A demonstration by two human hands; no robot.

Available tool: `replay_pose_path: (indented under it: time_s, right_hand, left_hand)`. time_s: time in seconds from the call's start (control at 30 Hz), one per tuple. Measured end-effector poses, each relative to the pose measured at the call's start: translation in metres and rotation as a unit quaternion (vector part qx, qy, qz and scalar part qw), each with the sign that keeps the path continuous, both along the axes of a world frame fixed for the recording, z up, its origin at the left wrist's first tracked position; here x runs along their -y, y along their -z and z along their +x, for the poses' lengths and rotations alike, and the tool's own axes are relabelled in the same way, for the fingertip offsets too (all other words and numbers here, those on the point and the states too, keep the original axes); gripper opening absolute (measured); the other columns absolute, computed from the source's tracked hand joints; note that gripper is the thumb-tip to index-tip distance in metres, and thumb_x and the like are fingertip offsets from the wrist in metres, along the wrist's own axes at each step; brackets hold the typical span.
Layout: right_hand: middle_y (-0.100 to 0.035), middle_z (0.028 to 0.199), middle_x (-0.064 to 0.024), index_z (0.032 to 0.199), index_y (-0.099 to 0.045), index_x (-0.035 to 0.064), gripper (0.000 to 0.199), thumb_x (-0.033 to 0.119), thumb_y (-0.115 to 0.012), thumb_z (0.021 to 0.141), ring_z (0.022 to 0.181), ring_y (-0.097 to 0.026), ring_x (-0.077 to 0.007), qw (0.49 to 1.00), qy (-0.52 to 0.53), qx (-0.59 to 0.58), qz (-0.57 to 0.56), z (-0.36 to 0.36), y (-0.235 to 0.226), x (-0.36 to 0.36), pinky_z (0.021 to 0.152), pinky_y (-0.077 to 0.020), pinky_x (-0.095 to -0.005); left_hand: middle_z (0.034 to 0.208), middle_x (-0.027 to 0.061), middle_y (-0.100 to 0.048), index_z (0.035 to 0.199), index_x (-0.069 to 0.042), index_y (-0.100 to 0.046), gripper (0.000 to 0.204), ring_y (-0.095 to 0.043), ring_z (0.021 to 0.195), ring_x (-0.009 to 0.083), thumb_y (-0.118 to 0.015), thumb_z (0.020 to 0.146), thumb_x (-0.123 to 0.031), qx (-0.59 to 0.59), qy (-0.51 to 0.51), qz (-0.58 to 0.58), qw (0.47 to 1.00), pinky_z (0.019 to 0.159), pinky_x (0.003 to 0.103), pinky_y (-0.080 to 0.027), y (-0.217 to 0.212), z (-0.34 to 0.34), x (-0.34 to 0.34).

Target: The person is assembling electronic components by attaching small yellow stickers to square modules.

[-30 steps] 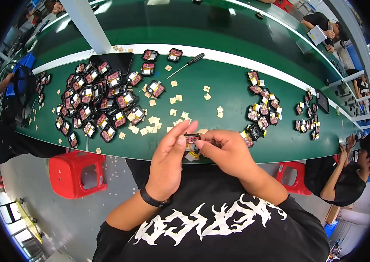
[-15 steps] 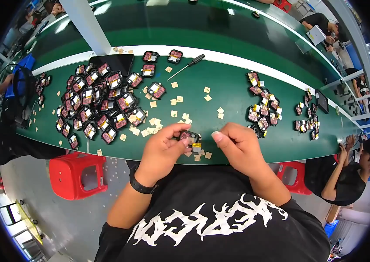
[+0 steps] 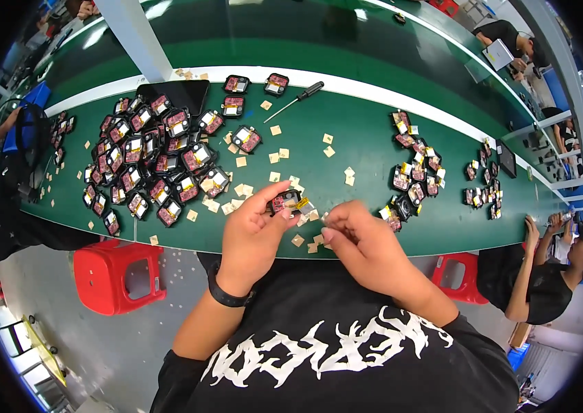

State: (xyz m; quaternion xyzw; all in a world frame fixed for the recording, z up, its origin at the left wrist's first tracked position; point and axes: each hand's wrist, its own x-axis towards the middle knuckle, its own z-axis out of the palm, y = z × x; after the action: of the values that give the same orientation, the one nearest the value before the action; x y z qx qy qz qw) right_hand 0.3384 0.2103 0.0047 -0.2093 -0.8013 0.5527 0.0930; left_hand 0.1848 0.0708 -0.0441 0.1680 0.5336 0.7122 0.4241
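Near the table's front edge, my left hand (image 3: 251, 237) grips a small black device housing (image 3: 282, 202) with a red circuit board between thumb and fingers. From its right side a silver battery (image 3: 305, 206) with yellow tape sticks out, tilted away from the board. Just right of the battery is my right hand (image 3: 365, 241), thumb and forefinger pinched together. A tiny pale bit shows at those fingertips, too small to name. Under and around both hands lie several loose beige square pads (image 3: 297, 240) on the green tabletop (image 3: 236, 237).
A large heap of similar devices (image 3: 147, 155) covers the left, beside a black tablet (image 3: 193, 96). A smaller cluster (image 3: 416, 172) lies to the right. Farther back rests a screwdriver (image 3: 295, 102). Red stools (image 3: 116, 275) stand below the table edge. Another person (image 3: 556, 272) sits at the right.
My right hand has moved left toward the device, its fingertips now close to the battery. In my left hand the device has turned, so the battery points right instead of toward me.
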Motion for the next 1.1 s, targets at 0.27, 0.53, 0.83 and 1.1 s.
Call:
replay_pose_path:
  time_s: [0.27, 0.53, 0.83, 1.1]
  right_hand:
    - [-0.069, 0.076, -0.0147, 0.094, -0.059, -0.0006, 0.013, 0.005, -0.071, 0.094, 0.066, -0.069, -0.0262, 0.996, -0.004, 0.074, 0.044, -0.016, -0.003, 0.009, 0.061, -0.0523, -0.0362]
    - [-0.068, 0.067, -0.0073, 0.090, -0.064, -0.0015, 0.016, 0.010, -0.074, 0.094, 0.058, -0.059, -0.0088, 0.991, 0.050, 0.076, 0.094, -0.026, 0.009, 0.011, 0.054, -0.0465, -0.0285]
    - [-0.070, 0.075, -0.0158, 0.090, -0.064, -0.0028, 0.015, 0.008, -0.073, 0.093, 0.061, -0.066, -0.0236, 0.990, 0.057, 0.111, 0.062, -0.030, 0.005, 0.012, 0.057, -0.0504, -0.0361]
    - [-0.062, 0.068, -0.0047, 0.093, -0.060, -0.0002, 0.020, 0.010, -0.078, 0.092, 0.059, -0.054, -0.0041, 0.995, 0.021, 0.047, -0.087, -0.018, 0.017, 0.000, 0.052, -0.0421, -0.0266]
  left_hand:
    - [0.112, 0.0071, -0.066, 0.137, 0.003, -0.062, 0.036, -0.068, 0.098, 0.0122, -0.056, 0.101, 0.005, -0.061, -0.053, 0.002, 0.997, 0.089, 0.028, -0.059, 0.006, 0.013, -0.001]
    - [0.105, 0.0110, -0.069, 0.133, 0.000, -0.066, 0.034, -0.069, 0.090, 0.0125, -0.058, 0.099, 0.003, -0.207, -0.068, -0.038, 0.975, 0.078, 0.027, -0.056, 0.014, 0.015, -0.001]
    - [0.124, 0.0111, -0.064, 0.141, 0.006, -0.055, 0.036, -0.065, 0.116, 0.0180, -0.048, 0.107, -0.001, -0.084, -0.001, 0.012, 0.996, 0.100, 0.035, -0.059, 0.009, 0.007, 0.008]
    - [0.124, 0.0135, -0.064, 0.142, 0.007, -0.051, 0.036, -0.067, 0.115, 0.0213, -0.047, 0.107, -0.003, 0.078, -0.003, 0.046, 0.996, 0.101, 0.037, -0.059, -0.001, 0.002, 0.010]
